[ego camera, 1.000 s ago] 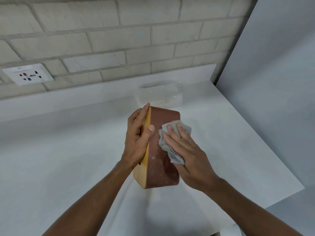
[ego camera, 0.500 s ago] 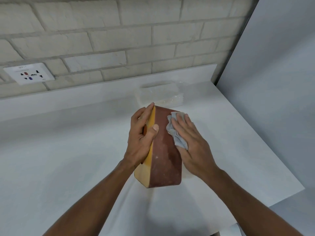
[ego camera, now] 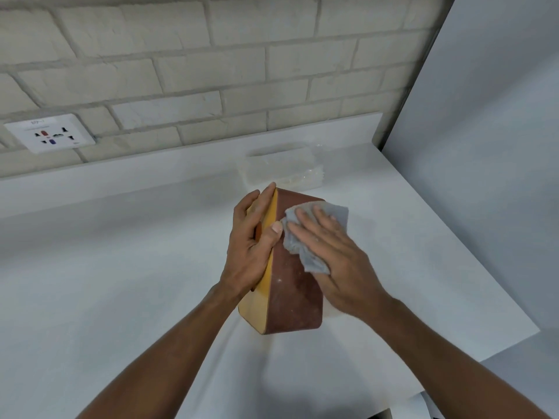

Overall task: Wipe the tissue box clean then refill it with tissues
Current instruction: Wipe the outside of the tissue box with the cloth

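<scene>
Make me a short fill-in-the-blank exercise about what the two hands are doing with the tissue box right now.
1. The right hand presses a grey ____ against the tissue box.
2. The left hand steadies the box on its ____ face.
3. A clear tissue pack lies behind the box, toward the ____ wall.
4. The box rests on the white ____.

Missing words: cloth; yellow; brick; countertop

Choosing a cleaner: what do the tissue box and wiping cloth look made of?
Tissue box: apparently wood or leatherette, matte reddish-brown face with pale specks, smooth yellow side; unclear which. Cloth: soft grey fabric, crumpled under the right hand.
</scene>
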Action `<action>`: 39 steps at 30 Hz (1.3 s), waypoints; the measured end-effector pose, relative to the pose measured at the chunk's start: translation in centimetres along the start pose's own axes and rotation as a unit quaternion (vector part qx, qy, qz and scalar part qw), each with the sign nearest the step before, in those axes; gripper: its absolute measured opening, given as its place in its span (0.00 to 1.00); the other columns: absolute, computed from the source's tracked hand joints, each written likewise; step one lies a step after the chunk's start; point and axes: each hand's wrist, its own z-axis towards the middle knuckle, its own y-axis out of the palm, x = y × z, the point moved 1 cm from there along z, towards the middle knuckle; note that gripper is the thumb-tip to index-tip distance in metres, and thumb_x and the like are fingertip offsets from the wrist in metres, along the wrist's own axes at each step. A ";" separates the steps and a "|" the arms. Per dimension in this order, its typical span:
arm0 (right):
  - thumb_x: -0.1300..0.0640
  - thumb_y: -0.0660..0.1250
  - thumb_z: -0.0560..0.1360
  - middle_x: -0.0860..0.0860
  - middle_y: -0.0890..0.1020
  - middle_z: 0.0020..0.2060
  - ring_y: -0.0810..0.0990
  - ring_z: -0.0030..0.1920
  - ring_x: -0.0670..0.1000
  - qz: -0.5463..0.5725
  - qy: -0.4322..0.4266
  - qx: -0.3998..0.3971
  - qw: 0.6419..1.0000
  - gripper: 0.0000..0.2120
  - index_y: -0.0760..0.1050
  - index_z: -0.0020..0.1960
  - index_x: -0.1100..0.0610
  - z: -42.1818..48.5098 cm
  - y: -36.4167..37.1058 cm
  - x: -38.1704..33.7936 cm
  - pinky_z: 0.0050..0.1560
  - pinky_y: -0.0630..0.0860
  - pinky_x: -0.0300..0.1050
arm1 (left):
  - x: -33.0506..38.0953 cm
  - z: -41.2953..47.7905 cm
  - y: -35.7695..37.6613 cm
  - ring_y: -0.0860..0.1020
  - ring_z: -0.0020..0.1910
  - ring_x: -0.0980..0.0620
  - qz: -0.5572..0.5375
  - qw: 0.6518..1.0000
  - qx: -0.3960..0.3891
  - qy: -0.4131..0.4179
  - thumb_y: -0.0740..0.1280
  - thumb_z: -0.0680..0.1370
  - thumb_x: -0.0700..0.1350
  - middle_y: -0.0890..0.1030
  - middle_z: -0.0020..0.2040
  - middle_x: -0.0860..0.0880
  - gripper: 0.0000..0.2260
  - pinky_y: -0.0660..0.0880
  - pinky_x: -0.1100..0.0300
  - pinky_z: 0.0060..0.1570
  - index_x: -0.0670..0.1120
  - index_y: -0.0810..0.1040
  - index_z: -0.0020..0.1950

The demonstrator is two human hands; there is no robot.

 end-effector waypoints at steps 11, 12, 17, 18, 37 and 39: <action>0.51 0.54 0.82 0.45 0.56 0.80 0.53 0.80 0.49 0.103 0.109 0.055 0.987 0.25 0.60 0.78 0.50 -0.7 0.2 1.1 0.76 0.60 0.59 | 1.7 0.5 -0.5 0.66 0.67 0.72 0.008 0.998 -0.020 -0.064 0.63 0.69 0.61 0.67 0.72 0.54 0.30 0.72 0.64 0.69 0.72 0.69 0.73; 0.51 0.54 0.82 0.44 0.56 0.80 0.55 0.79 0.46 0.135 0.124 0.056 0.982 0.24 0.60 0.78 0.49 -0.6 0.2 1.0 0.77 0.60 0.53 | 1.9 0.7 -0.5 0.66 0.67 0.71 0.005 0.997 -0.018 -0.073 0.64 0.68 0.61 0.67 0.70 0.56 0.29 0.74 0.57 0.70 0.73 0.70 0.71; 0.55 0.57 0.82 0.41 0.55 0.80 0.57 0.77 0.37 0.207 0.163 0.036 0.964 0.25 0.58 0.77 0.43 -0.2 0.2 0.4 0.74 0.58 0.33 | 2.4 1.3 0.0 0.70 0.72 0.59 -0.020 0.993 0.030 -0.110 0.63 0.73 0.70 0.72 0.68 0.60 0.22 0.73 0.47 0.72 0.69 0.77 0.66; 0.55 0.57 0.82 0.41 0.54 0.80 0.57 0.77 0.37 0.204 0.161 0.032 0.965 0.25 0.58 0.77 0.42 -0.1 0.2 0.4 0.74 0.58 0.33 | 2.3 1.5 0.0 0.70 0.72 0.57 -0.022 0.993 0.039 -0.113 0.63 0.74 0.71 0.73 0.68 0.60 0.21 0.74 0.47 0.72 0.68 0.77 0.65; 0.58 0.59 0.82 0.46 0.59 0.79 0.51 0.81 0.52 0.059 0.081 0.015 0.995 0.26 0.60 0.79 0.54 -0.9 0.6 0.4 0.77 0.61 0.57 | 2.7 2.5 1.1 0.72 0.68 0.54 0.021 0.988 0.070 -0.134 0.69 0.76 0.65 0.75 0.65 0.50 0.15 0.72 0.57 0.64 0.62 0.79 0.59; 0.56 0.57 0.81 0.49 0.59 0.80 0.51 0.81 0.54 0.039 0.005 -0.019 0.999 0.27 0.58 0.79 0.55 -1.6 1.0 -1.0 0.78 0.56 0.59 | 2.4 2.4 1.0 0.74 0.67 0.51 0.008 0.989 0.082 -0.123 0.67 0.74 0.69 0.77 0.63 0.49 0.17 0.75 0.52 0.65 0.62 0.80 0.57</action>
